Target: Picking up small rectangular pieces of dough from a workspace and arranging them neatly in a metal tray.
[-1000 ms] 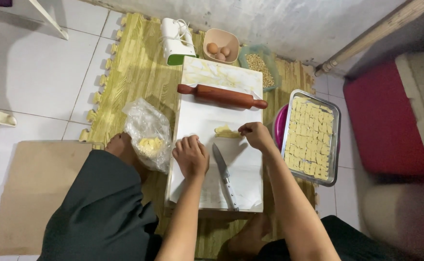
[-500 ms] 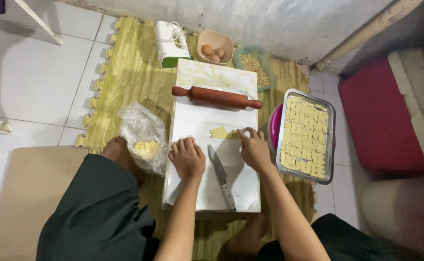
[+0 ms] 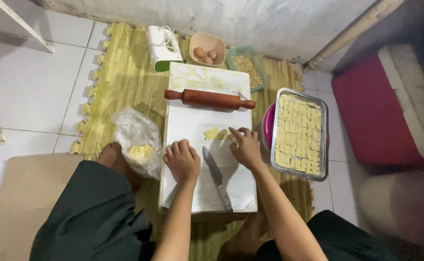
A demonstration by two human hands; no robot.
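Both forearms reach forward, bare. The left hand (image 3: 183, 160) rests knuckles-up with its fingers curled under. The right hand (image 3: 245, 147) lies palm-down, its fingertips (image 3: 233, 131) stretched forward and slightly spread.

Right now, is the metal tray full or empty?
Nearly full. The metal tray holds rows of pale dough pieces across almost its whole bed; only a narrow strip along its right side shows bare metal.

Glossy wooden rolling pin (image 3: 209, 99); shiny metal tray (image 3: 323, 140); smooth white board (image 3: 192, 128); crinkled clear plastic bag (image 3: 134, 135).
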